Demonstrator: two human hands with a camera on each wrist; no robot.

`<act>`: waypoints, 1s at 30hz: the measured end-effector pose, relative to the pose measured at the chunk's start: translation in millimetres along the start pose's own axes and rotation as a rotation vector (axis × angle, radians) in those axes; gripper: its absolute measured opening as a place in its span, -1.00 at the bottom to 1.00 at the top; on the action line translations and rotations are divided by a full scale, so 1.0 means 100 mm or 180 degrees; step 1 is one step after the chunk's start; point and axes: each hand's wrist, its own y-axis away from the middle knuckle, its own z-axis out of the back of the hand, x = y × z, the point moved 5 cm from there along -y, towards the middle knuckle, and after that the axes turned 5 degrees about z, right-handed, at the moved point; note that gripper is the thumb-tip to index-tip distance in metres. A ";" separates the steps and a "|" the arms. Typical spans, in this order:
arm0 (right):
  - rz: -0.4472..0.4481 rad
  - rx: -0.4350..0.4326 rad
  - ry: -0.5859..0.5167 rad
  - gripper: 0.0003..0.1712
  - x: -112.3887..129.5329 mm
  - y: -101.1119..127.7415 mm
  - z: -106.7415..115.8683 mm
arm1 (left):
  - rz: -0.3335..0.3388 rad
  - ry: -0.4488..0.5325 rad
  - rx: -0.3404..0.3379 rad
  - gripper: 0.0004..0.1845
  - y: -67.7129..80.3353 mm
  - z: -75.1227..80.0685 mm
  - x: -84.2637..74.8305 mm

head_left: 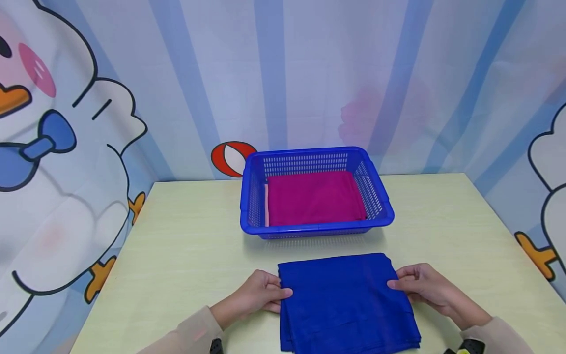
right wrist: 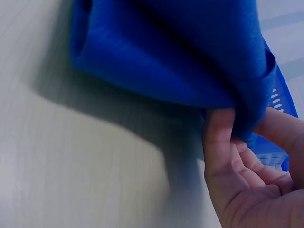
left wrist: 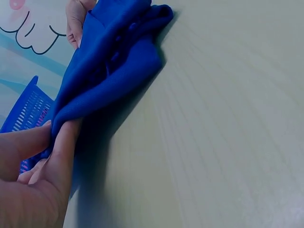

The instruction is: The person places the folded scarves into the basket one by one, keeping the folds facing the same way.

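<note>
A folded blue cloth (head_left: 340, 300) is held up at the front of the table between both hands. My left hand (head_left: 261, 295) pinches its left edge, thumb on top and fingers beneath. On the opposite edge my right hand (head_left: 424, 287) pinches the cloth the same way. From the left wrist, the layered folds of the blue cloth (left wrist: 109, 66) hang a little off the tabletop and cast a shadow. In the right wrist view, the fingers of the right hand (right wrist: 256, 175) reach under the cloth's folded edge (right wrist: 156, 71).
Behind the cloth stands a blue plastic basket (head_left: 316, 228) with slotted walls. Inside it lies a folded magenta cloth (head_left: 314, 199), with a thin pale pink edge (head_left: 267, 206) showing at its left. The pale wooden table (head_left: 190, 236) backs onto a printed cartoon curtain (head_left: 309, 73).
</note>
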 end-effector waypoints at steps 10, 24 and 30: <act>0.0036 0.0127 -0.0147 -0.90 0.02 0.02 -0.01 | 0.0027 0.0110 0.0071 -0.75 0.06 0.01 -0.03; 0.0105 0.0287 -0.0357 -0.89 0.06 0.06 -0.01 | 0.0026 0.0163 0.0113 -0.76 0.09 0.01 -0.07; 0.0092 0.0303 -0.0352 -0.89 0.09 0.09 -0.02 | 0.0011 0.0200 0.0151 -0.75 0.11 0.00 -0.09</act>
